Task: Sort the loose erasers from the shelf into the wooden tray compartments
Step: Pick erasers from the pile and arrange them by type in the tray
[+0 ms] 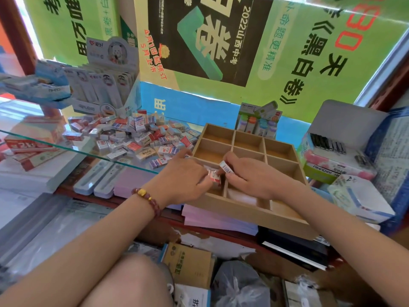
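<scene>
Just above the pale wooden grid tray (243, 209), the left hand (183, 176) pinches a red-and-white eraser (214, 175), the right hand (252, 177) a white barcoded eraser (226, 167); crowded, either could drop misplaced.

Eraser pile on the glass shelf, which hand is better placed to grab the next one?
Probably left: the left hand is nearer the eraser pile, left of the wooden tray; the right hand would reach across.

At mid-frame, fingers of the left hand (183, 178) hide part of a red-and-white eraser (214, 175). The right hand (251, 176) covers all but one end of a barcoded white eraser (226, 167). Print on the eraser pile (137, 138) is too small to read.
</scene>
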Motion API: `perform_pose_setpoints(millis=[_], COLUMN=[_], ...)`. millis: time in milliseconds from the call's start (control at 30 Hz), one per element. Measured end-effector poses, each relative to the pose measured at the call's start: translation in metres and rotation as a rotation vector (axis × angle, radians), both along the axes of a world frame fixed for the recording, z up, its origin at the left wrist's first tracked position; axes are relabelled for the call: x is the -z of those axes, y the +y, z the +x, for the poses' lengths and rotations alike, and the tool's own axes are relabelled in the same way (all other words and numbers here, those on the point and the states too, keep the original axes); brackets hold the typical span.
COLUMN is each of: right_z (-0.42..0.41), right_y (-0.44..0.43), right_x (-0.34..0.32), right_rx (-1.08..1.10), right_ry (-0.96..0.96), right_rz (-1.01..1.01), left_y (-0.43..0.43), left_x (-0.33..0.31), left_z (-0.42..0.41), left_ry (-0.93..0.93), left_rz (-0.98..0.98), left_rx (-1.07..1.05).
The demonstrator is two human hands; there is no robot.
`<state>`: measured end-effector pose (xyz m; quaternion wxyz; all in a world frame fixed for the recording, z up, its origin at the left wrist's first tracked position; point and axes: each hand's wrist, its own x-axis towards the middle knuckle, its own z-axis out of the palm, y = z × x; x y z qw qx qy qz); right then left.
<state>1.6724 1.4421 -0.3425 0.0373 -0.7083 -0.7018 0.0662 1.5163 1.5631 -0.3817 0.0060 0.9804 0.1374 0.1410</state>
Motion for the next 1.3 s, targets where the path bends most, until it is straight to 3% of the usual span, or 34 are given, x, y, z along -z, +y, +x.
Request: perform_pose_setpoints(millis=[67,300,400,600,767,1000,1100,1167,1300], right_z=[-0.001,-0.012,-0.020,-0.036,-0.041,-0.039,-0.036,-0.028,-0.006], right_y=[0.000,0.002,0.008,0.020,0.024,0.018,0.007,-0.001,-0.022], right_x=[0.003,0.013,0.010,0.015,0.026,0.026,0.019,0.017,0.014], right_rx=[0.005,0.162,0.195,0.205,0.167,0.222,0.286,0.349,0.512], right_ry=[-0.002,0.276,0.282,0.097,0.036,0.220,0.302,0.343,0.310], right_rz=[0.036,0.356,0.300,0.138,0.183,0.318,0.354,0.404,0.357], left_y=[-0.003,0.007,0.011,0.012,0.011,0.006,0.004,0.002,-0.004], left_x=[-0.002,-0.007,0.000,0.006,0.008,0.003,0.004,0.004,-0.002], left_z=[-0.001,-0.026,-0.032,-0.046,-0.058,-0.069,-0.070,-0.070,-0.065], left_ry=[-0.052,-0.548,-0.512,-0.394,-0.347,-0.250,-0.142,-0.077,-0.160], left_rz=[-0.030,-0.349,-0.386,-0.351,-0.364,-0.401,-0.441,-0.373,-0.224], left_rx=[-0.006,-0.179,-0.231,-0.312,-0.307,-0.323,-0.211,-0.138,-0.054])
